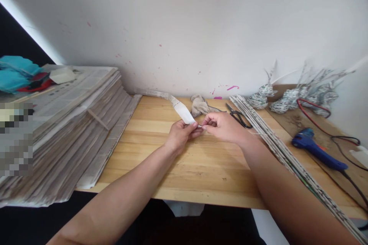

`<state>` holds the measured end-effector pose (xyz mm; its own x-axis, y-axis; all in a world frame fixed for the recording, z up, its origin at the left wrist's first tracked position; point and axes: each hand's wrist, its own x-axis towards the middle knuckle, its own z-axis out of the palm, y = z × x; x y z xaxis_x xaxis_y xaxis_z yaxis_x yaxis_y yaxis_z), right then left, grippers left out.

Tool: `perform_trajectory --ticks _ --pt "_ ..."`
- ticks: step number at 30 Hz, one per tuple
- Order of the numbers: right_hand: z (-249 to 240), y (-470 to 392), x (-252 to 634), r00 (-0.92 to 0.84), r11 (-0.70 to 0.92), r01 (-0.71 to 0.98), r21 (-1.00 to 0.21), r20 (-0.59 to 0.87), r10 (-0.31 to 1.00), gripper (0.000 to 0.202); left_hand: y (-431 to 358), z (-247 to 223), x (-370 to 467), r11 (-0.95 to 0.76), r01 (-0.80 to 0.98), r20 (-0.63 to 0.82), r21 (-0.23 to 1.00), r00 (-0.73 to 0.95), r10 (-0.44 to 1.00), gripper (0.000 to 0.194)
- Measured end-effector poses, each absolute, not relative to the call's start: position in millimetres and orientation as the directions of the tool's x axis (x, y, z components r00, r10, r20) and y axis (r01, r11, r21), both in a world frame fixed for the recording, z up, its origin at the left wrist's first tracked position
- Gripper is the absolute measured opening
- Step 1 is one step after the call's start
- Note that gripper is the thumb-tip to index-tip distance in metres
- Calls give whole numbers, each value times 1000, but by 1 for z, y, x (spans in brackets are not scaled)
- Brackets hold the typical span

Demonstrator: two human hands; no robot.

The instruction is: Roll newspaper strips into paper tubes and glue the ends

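A long newspaper strip [181, 110] runs from the back left of the table to my two hands near the middle. My left hand [181, 134] is closed on the strip, thumb on top. My right hand [217, 125] pinches the thin, narrow end of the same strip, just right of my left fingertips. Just behind the hands lies a crumpled grey-beige cloth [199, 105]. Black-handled scissors [240, 116] rest behind my right wrist. A bundle of thin rolled paper sticks [283, 152] slants along the right, partly under my right forearm.
Tall newspaper stacks [94, 103] fill the left side, with a blue cloth [17, 72] on top. At the right, a blue glue gun [319, 151] with cords lies on cardboard [283, 122]. Woven paper figures [290, 99] stand along the wall. The wooden table's front edge [201, 199] is close.
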<state>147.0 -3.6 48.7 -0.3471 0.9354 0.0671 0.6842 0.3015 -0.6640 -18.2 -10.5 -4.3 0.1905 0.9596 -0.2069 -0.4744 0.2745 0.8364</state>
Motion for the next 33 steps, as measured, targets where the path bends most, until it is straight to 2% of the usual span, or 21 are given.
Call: perform_trajectory --ticks 10,15,24,33 --pt "39 1 150 -302 234 627 -743 45 952 12 -11 -4 -17 233 -490 -172 840 167 971 31" --pt "38 2 151 -290 161 581 -798 -19 957 18 -11 -3 -18 195 -443 -154 875 128 980 34" --pt "43 1 150 -318 174 633 -754 -48 947 19 -11 -1 -20 210 -439 -158 873 153 976 33" --pt "45 0 146 -271 79 636 -768 -126 954 17 -11 -1 -20 232 -414 -173 880 175 969 29"
